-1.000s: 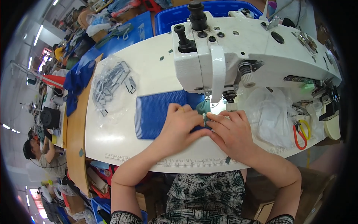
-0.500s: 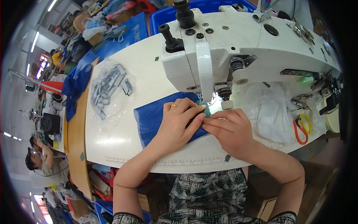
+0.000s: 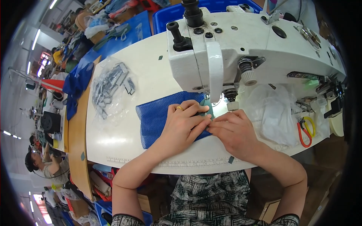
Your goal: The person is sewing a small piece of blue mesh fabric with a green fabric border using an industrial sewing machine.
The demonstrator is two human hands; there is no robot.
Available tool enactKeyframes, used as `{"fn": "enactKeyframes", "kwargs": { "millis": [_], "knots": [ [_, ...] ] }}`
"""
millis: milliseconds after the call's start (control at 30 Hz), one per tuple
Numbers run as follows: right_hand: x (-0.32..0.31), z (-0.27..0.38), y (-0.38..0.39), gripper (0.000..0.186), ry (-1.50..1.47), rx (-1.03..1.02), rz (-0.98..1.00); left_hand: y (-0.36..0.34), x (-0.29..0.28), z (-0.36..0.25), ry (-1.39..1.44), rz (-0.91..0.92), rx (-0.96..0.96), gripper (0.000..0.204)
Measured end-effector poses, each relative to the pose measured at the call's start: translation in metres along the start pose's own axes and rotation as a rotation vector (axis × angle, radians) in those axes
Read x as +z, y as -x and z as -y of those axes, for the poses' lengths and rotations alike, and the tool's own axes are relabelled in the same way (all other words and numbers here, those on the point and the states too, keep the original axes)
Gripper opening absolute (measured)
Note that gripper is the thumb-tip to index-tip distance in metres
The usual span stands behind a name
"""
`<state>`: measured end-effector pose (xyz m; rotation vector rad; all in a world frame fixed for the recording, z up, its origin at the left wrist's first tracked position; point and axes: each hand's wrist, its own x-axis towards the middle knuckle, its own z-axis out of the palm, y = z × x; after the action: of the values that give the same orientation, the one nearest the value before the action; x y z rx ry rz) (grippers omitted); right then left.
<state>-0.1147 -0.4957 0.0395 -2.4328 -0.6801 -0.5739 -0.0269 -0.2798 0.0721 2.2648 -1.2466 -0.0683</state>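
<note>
A blue mesh fabric piece (image 3: 152, 119) lies under the white sewing machine (image 3: 264, 56), with a small green fabric piece (image 3: 206, 102) on its right part at the needle. My left hand (image 3: 184, 124) rests on the mesh, its fingers bent together and closed on the green piece's edge, thumb pointing toward the needle. My right hand (image 3: 235, 133) is just right of it, fingertips pinched on the same fabrics beside my left thumb. What exactly lies between the fingertips is partly hidden.
A clear bag of grey pieces (image 3: 113, 84) lies left on the white tabletop (image 3: 117, 143). Red-and-yellow cutters (image 3: 304, 135) and white plastic bags (image 3: 269, 115) are at the right. A blue bin (image 3: 162, 20) sits behind the machine. A co-worker (image 3: 52, 165) works at the far left.
The mesh has turned slightly, its lower left corner swinging down and rightward. My left fingers have moved a little toward the needle and cover more of the green piece.
</note>
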Motion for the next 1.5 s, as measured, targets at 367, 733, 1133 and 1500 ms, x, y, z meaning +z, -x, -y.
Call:
{"fn": "enactKeyframes", "kwargs": {
  "millis": [367, 733, 1133, 1500],
  "knots": [
    [-0.002, -0.001, -0.006, 0.035, 0.064, 0.046, 0.004, -0.007, 0.007, 0.007, -0.075, -0.076, -0.042, 0.027],
    [-0.003, 0.002, -0.006, 0.04, 0.097, 0.078, 0.023, -0.011, 0.015, 0.021, -0.019, -0.192, -0.014, 0.02],
    [-0.004, 0.005, -0.007, 0.044, 0.107, 0.102, 0.026, -0.016, 0.011, 0.026, -0.03, -0.138, -0.091, 0.018],
    [-0.006, -0.002, -0.007, 0.043, 0.068, 0.104, 0.102, -0.023, 0.014, 0.032, -0.023, -0.172, -0.1, 0.018]
  ]
}}
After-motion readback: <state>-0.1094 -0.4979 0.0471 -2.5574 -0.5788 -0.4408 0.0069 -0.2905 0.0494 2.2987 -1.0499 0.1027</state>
